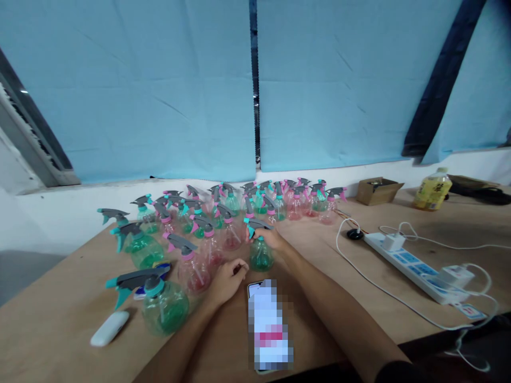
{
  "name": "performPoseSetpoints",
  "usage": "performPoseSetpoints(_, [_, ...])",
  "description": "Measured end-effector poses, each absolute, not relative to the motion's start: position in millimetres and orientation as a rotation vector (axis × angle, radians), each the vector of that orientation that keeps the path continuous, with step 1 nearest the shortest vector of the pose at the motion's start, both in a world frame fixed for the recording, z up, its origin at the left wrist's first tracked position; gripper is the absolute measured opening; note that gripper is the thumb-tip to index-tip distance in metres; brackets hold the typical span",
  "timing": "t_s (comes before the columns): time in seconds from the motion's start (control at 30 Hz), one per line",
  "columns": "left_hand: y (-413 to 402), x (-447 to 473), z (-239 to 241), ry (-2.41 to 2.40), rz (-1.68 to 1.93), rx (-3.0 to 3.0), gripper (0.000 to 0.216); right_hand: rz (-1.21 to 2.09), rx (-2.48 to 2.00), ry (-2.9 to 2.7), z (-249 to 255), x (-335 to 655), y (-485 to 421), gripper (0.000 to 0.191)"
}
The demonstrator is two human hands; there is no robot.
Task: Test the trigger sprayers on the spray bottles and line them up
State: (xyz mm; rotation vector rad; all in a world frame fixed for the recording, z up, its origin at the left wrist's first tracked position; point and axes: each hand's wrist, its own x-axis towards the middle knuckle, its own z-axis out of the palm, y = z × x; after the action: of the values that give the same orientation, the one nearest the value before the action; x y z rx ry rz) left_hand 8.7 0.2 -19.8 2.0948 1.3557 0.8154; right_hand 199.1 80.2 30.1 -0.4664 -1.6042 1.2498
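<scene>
My right hand point(269, 236) is wrapped round the neck and grey-and-teal trigger head of a green spray bottle point(261, 259), which stands upright on the wooden table. Loosely curled, my left hand point(230, 279) rests on the table to the left of that bottle, and no object shows in its fingers. Just left of it is a pink spray bottle point(194, 272). Between my forearms lies a phone point(271, 324) with its lit screen blurred out. A larger-looking green spray bottle point(165, 308) stands near my left forearm.
Many pink and green spray bottles point(232, 234) crowd the table's back and left. A white oval case point(109, 328) lies front left. On the right are a power strip point(415, 266) with chargers and loose cables, a small cardboard box point(377, 191) and a yellow-labelled drink bottle point(432, 190).
</scene>
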Motion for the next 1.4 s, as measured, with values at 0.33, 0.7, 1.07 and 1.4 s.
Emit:
performPoseSetpoints(0.33, [-3,10,-15,1.357,0.793,2.107,0.026,1.215,-0.556,-1.513,20,199,82,0.021])
performPoseSetpoints(0.7, [-2,9,-15,1.347,0.802,2.093,0.026,0.858,-0.664,-1.576,0,215,86,0.017])
performPoseSetpoints(1.07, [-3,9,-16,1.368,0.797,2.096,0.029,0.133,-1.049,-1.349,-22,287,91,0.048])
performPoseSetpoints(1.4, [-6,10,-11,1.364,0.794,2.101,0.028,-0.258,-1.297,-1.348,-42,301,112,0.047])
